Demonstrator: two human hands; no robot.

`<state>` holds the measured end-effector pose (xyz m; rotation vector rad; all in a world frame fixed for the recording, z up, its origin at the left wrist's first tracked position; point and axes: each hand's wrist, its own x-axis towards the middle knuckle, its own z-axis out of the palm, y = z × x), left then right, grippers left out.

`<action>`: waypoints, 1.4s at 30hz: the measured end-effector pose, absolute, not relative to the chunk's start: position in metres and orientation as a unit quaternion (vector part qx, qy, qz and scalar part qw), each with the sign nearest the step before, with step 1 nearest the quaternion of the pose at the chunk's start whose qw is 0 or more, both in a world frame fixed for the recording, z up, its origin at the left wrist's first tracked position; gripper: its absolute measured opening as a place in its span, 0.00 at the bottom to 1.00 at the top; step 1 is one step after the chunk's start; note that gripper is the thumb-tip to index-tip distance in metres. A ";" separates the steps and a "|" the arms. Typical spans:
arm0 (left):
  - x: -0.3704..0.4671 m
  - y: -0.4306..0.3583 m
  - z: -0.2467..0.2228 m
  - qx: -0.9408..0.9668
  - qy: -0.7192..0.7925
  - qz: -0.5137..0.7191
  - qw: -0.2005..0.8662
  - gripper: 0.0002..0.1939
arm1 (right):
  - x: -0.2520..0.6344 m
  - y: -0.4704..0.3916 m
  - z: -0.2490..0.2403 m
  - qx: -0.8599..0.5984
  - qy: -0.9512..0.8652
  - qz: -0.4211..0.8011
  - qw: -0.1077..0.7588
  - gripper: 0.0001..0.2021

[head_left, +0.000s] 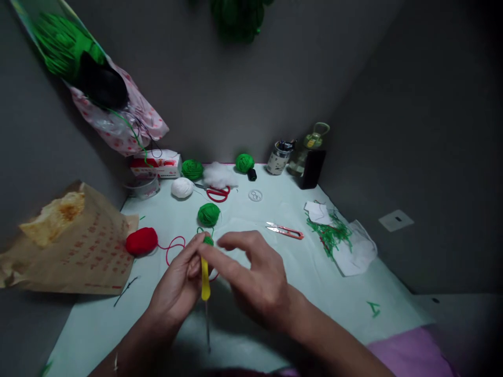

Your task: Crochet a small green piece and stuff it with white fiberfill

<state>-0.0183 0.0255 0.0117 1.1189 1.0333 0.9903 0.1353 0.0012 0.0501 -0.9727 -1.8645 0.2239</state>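
Observation:
My left hand [178, 288] is closed, thumb and fingers pinching a small green crochet piece [208, 241]. Beneath that pinch a crochet hook with a yellow handle [205, 283] points down, its thin metal end toward me. My right hand [257, 277] reaches in from the right with thumb and index finger apart; one fingertip lies at the top of the yellow handle. Just beyond, a green yarn ball [208, 214] has a strand running toward the piece. From a red yarn ball [141, 242] at left, red yarn loops behind my left hand.
Orange thread snips [285, 231] lie right of centre, red-handled scissors [218, 194] farther back beside white stuffing [218, 175] and a white yarn ball [182, 187]. Green scraps [330, 230] are heaped at right. A paper bag [98, 251] stands left, a pen tin [279, 158] at the back.

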 end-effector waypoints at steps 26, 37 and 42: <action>0.005 0.016 0.028 0.381 0.407 0.485 0.673 0.18 | 0.161 -0.011 0.019 -0.418 -0.693 0.180 0.559 0.17; -0.041 0.045 0.036 0.563 0.338 0.262 0.707 0.10 | 0.176 -0.001 0.016 -0.399 -0.459 0.483 0.630 0.05; -0.079 0.074 0.033 0.634 0.532 0.321 0.460 0.15 | 0.188 0.003 0.017 -0.382 -0.314 0.624 0.605 0.06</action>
